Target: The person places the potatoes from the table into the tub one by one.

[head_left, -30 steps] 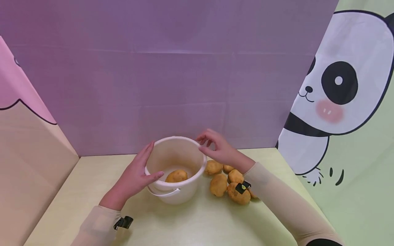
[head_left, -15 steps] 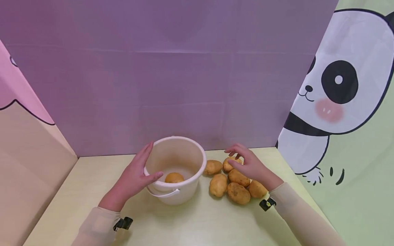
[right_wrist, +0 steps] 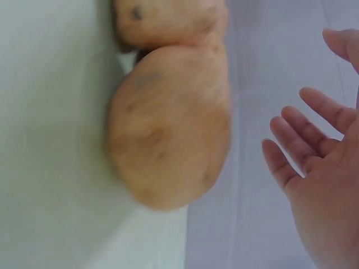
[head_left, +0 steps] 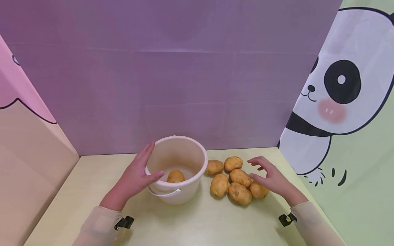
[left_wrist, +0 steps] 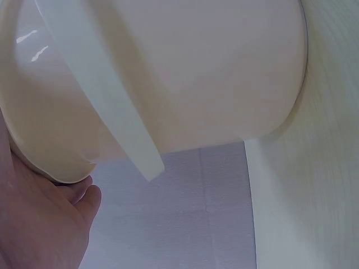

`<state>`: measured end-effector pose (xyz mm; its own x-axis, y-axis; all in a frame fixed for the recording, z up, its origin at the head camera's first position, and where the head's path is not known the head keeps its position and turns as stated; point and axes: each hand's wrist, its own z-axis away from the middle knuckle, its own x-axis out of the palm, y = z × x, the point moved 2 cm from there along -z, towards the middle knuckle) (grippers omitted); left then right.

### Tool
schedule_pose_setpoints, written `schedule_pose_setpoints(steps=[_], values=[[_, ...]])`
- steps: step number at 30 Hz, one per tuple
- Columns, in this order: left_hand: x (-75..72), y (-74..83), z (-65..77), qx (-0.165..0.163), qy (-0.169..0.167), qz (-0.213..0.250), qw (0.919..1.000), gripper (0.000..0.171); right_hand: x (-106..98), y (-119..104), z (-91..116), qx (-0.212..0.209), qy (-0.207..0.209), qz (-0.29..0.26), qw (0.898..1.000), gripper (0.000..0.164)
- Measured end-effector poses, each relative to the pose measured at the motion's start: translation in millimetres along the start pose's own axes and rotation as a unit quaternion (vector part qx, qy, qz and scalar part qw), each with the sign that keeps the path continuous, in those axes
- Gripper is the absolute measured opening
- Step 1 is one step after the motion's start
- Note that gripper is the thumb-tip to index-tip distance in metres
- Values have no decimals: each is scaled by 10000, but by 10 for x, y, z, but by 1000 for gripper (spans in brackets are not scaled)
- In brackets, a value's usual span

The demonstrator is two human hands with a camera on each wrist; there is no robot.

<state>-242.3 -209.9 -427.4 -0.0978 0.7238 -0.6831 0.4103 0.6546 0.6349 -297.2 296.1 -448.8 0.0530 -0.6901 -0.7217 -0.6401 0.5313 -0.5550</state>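
A pale pink bucket [head_left: 184,196] stands upright on the table, with one potato [head_left: 175,176] visible inside. My left hand [head_left: 133,177] holds the bucket at its left rim, thumb across the near edge and fingers along the left side. In the left wrist view, the bucket wall [left_wrist: 213,73] and its handle [left_wrist: 106,89] fill much of the picture. My right hand [head_left: 272,176] hovers at the right of several loose potatoes [head_left: 240,193], fingers loosely bent and holding nothing. Its thumb tip overlaps the rightmost potato [head_left: 259,190] in the head view; a large potato [right_wrist: 168,129] appears beside the hand in the right wrist view.
The loose potatoes lie in a cluster right of the bucket on the light wooden table [head_left: 184,225]. A purple cloth backdrop [head_left: 184,85] rises behind the table's far edge. A panda-printed panel [head_left: 347,153] flanks the right side, and a pink and beige panel [head_left: 27,143] the left.
My right hand has moved from the bucket's right rim, rightward over the potatoes, to the cluster's right side. The potato inside the bucket has shifted slightly. My left hand stays at the rim.
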Motion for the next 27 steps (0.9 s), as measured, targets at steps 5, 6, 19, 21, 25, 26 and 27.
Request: schedule_pose_setpoints(steps=[5, 6, 19, 21, 25, 26, 27], values=[[1, -4, -2, -9, 1, -16, 10000, 113, 0, 111, 172, 344, -127, -44, 9993, 44], [2, -5, -2, -2, 2, -8, 10000, 113, 2, 126, 196, 392, -168, -76, 9991, 45], [12, -22, 5, 10, 0, -23, 10000, 113, 36, 250, 368, 1504, -989, -753, 9808, 69], [11, -16, 7, 9, 6, -34, 10000, 113, 38, 264, 380, 1581, -1043, -778, 9788, 71], [0, -8, 8, 10, 13, -24, 10000, 113, 45, 293, 393, 1575, -1140, -873, 9770, 72], [1, -10, 7, 9, 16, -16, 10000, 113, 48, 300, 397, 1589, -1154, -906, 9763, 72], [3, -11, 8, -1, 13, -12, 10000, 113, 51, 306, 400, 1604, -1170, -934, 9756, 73]])
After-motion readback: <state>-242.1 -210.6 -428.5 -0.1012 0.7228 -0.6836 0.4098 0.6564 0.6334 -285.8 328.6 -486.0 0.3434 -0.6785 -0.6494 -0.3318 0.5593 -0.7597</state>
